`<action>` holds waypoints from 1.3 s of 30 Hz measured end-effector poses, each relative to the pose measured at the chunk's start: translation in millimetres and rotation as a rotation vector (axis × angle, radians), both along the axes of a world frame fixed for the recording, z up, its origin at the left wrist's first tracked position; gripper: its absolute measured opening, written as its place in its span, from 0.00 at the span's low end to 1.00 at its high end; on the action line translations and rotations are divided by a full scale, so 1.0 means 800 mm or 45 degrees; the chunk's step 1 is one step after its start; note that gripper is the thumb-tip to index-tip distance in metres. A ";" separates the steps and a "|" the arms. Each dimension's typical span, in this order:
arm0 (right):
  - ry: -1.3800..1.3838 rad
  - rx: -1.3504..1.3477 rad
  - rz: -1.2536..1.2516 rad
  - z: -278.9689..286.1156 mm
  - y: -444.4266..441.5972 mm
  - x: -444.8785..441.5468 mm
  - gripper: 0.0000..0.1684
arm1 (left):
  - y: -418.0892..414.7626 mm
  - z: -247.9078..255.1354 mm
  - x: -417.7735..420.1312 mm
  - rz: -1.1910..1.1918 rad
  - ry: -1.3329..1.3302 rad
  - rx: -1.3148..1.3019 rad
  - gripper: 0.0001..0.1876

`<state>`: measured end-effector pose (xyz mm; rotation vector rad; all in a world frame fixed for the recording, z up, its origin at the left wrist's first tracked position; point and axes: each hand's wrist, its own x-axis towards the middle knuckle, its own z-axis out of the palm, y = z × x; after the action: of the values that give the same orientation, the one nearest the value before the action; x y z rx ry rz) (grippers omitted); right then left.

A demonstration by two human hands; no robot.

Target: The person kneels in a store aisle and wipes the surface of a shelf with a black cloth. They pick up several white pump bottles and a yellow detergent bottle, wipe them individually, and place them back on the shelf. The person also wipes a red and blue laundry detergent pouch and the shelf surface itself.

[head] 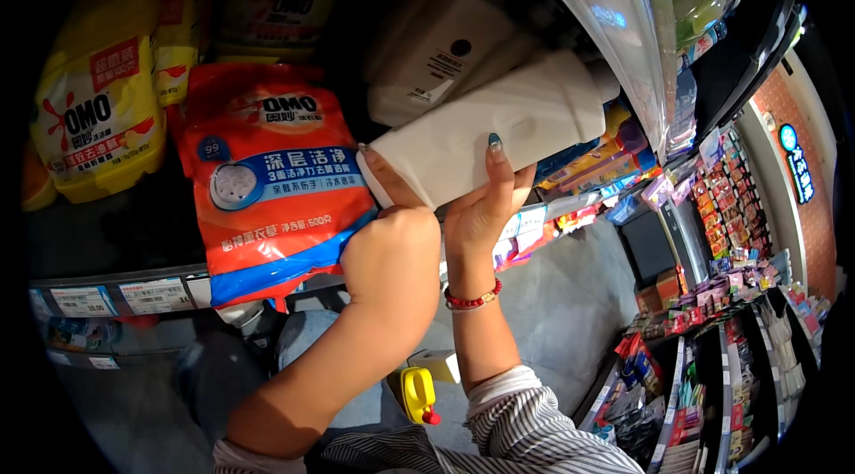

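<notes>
My left hand (394, 227) and my right hand (491, 200) both grip a white plastic bottle (494, 120), tilted with its cap towards the upper right. The left hand is at the bottle's base, the right hand under its side with the thumb on top. Just left of my left hand, a red and blue bag of OMO laundry powder (280, 207) leans at the shelf's front edge. Another white bottle (444, 53) with dark writing stands behind the held one, in shadow.
Yellow OMO bottles (100, 120) stand at the left of the shelf, above a price-tag rail (120, 300). A clear curved plastic panel (621, 7) rises at upper right. On the floor lies a yellow bottle with a red cap (417, 394), beside a pale box (437, 364). Stocked shelves (688, 400) run along the right.
</notes>
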<state>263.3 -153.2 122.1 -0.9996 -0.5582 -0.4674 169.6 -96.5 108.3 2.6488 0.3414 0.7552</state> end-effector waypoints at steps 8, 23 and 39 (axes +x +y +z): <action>-0.105 -0.342 -0.245 0.001 0.005 0.024 0.44 | -0.031 0.003 0.043 0.100 0.117 0.057 0.03; -0.131 -1.035 -0.790 -0.024 -0.007 0.024 0.52 | 0.001 -0.004 -0.046 -0.622 -0.466 -0.172 0.15; 0.898 -1.791 -0.872 -0.239 -0.351 -0.153 0.22 | 0.015 -0.341 -0.124 -0.329 0.010 -0.937 0.06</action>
<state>140.8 -434.4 -69.3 -2.6004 0.2387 -0.2207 70.6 -84.4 -164.2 1.9479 0.2153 0.4221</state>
